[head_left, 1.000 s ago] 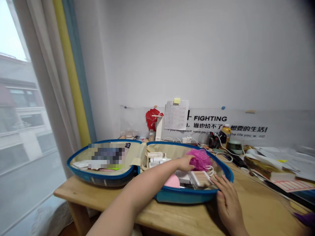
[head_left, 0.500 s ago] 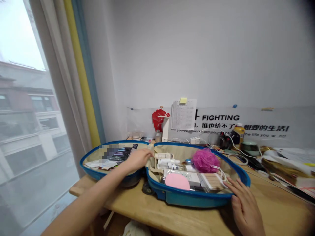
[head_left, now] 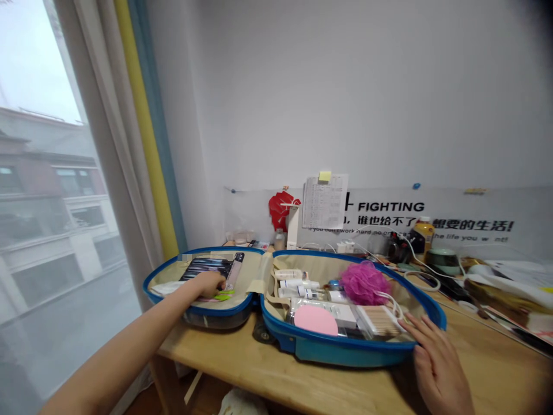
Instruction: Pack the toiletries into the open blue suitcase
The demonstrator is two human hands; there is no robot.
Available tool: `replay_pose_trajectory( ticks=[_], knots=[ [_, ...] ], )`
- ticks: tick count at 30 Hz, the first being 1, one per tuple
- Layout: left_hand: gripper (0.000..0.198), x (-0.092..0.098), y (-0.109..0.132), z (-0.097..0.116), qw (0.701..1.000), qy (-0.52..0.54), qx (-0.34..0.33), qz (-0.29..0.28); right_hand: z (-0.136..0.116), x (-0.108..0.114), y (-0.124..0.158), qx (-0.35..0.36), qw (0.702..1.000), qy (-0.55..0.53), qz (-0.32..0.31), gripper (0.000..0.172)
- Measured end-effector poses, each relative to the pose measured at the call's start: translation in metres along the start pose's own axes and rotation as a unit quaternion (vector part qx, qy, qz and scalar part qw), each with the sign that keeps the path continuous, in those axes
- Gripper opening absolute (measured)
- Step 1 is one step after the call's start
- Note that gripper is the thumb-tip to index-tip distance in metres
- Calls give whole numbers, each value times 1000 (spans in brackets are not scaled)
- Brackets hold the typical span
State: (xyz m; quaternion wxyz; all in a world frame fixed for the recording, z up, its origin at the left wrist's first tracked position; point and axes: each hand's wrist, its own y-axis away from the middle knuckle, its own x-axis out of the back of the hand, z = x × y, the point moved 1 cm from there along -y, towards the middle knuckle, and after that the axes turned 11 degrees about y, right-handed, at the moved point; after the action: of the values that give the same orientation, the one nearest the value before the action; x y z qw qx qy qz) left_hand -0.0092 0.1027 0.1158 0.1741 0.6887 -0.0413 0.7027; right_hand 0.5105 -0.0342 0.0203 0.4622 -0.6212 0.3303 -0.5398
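Observation:
An open blue suitcase [head_left: 341, 351] lies with both halves spread on the wooden table. My left hand [head_left: 209, 283] reaches into the left half, fingers curled downward, and what they grip, if anything, is hidden. Around it are a set of dark pens or brushes [head_left: 207, 265], a phone case [head_left: 235, 271] and a bright green piece [head_left: 224, 295]. My right hand [head_left: 443, 360] rests flat with fingers stretched on the right half's near rim. Inside that half are a purple bath puff [head_left: 365, 282], a pink oval item [head_left: 315, 320], white tubes [head_left: 298, 284] and a pack of cotton swabs [head_left: 378, 320].
A yellow-labelled bottle [head_left: 425, 233], a green-lidded jar [head_left: 444, 260] and white cables [head_left: 421, 282] crowd the table's back right. A white stand [head_left: 292, 227] stands behind the suitcase. Curtains [head_left: 147, 144] and a window are at the left.
My left hand has moved left and down, from the middle between the halves into the left half. My right hand stays on the rim. The view has shifted slightly.

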Motion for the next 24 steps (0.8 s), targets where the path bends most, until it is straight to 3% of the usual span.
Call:
replay_pose_trajectory(
  ticks=[7, 12, 24],
  knots=[
    [14, 1, -2, -1, 999, -14, -38, -12, -1, 0, 0, -13, 1000, 5, -5, 37],
    [21, -3, -2, -1, 998, -24, -62, -7, -2, 0, 0, -28, 1000, 11, -9, 39],
    [19, -10, -1, -5, 999, -7, -42, -13, -3, 2, -2, -18, 1000, -1, -3, 37]
  ],
)
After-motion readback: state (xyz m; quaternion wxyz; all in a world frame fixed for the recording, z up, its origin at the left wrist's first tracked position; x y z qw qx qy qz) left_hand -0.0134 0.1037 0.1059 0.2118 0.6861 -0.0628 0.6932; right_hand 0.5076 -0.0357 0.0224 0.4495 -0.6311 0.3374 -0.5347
